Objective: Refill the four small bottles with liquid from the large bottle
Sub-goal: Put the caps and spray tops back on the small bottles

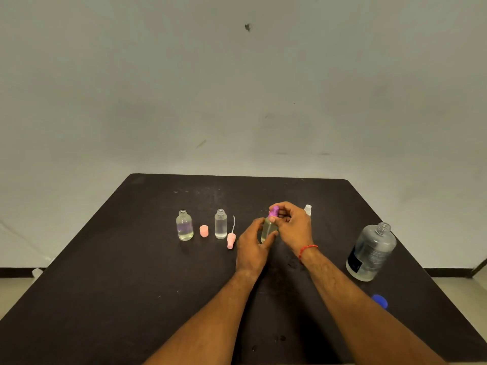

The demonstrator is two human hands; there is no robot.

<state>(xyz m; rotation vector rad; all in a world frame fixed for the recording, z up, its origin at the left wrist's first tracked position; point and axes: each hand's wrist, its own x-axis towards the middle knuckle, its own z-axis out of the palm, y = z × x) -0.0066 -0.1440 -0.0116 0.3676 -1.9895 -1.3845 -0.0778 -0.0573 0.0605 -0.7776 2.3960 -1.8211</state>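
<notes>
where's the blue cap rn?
Head view: the blue cap lies on the table near its right edge, just nearer the camera than the open large bottle.

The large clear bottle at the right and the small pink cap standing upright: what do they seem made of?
The large clear bottle looks like glossy, slightly cloudy transparent plastic: the dark table shows through it, with soft highlights; glass cannot be excluded. The small pink cap seems opaque matte plastic: even colour, no shine.
</notes>
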